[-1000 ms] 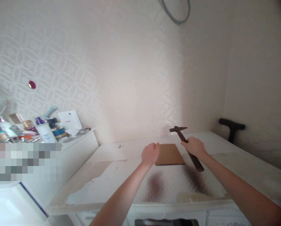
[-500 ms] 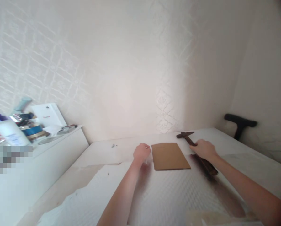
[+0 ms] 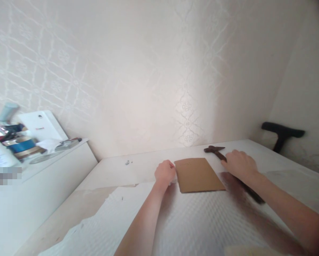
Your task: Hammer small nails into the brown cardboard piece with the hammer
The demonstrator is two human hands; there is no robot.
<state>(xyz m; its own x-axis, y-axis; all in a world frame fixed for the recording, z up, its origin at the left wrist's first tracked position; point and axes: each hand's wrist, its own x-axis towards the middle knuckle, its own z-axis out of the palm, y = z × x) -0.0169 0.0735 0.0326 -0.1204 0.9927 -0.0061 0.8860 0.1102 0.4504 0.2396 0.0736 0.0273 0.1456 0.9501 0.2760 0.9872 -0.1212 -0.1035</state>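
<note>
A hammer [image 3: 216, 150] with a dark rusty head and a long dark handle lies on the white table, to the right of a brown cardboard piece [image 3: 200, 176]. My right hand [image 3: 241, 164] is closed around the middle of its handle, hiding that stretch. Beside the cardboard's upper left edge is my left hand [image 3: 165, 171], its fingers curled together. Whatever those fingers may hold is too small and hidden to name. Along the cardboard's upper edge runs a row of tiny marks.
Small metallic bits [image 3: 127, 162] lie on the table's far left. White textured sheeting [image 3: 116, 217] covers the near part. On the left, a white cabinet [image 3: 60, 170] carries a white box [image 3: 43, 124] and jars. A black T-shaped object [image 3: 282, 131] stands beyond the right edge.
The view has shifted, spreading things outward to both sides. My right hand covers more of the hammer's handle, and the hammer lies at a slightly different angle. My left hand stays by the cardboard.
</note>
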